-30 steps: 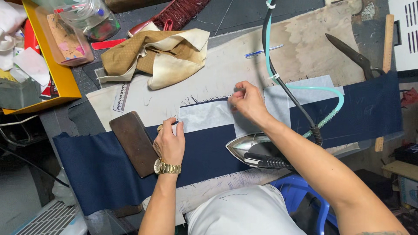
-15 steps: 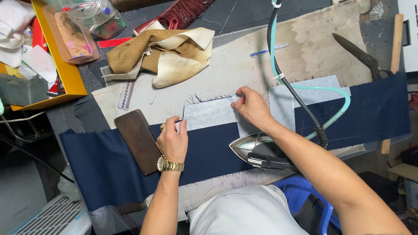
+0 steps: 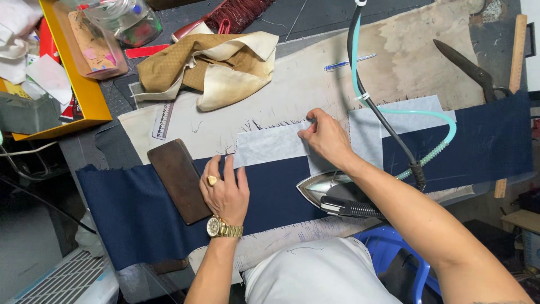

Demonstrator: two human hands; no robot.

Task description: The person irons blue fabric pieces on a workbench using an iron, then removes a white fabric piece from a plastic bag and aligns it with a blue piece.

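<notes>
A long strip of navy fabric (image 3: 135,208) lies across the padded work table. A pale grey interfacing piece (image 3: 270,145) rests on its upper edge. My left hand (image 3: 225,191), with a ring and a gold watch, lies flat on the navy fabric at the interfacing's lower left corner. My right hand (image 3: 325,137) pinches the right end of that interfacing piece. A second interfacing piece (image 3: 394,121) lies further right. A steam iron (image 3: 332,194) stands on the fabric under my right forearm.
A dark wooden block (image 3: 180,179) lies left of my left hand. The iron's black cord and teal hose (image 3: 439,147) loop over the right side. Scissors (image 3: 467,66), a wooden ruler (image 3: 514,56), a blue pen (image 3: 349,62), tan folded cloth (image 3: 208,65) and a yellow tray (image 3: 84,90) sit behind.
My left hand has opened flat onto the navy fabric. My right hand stays pinching the interfacing's end. The view has shifted slightly.
</notes>
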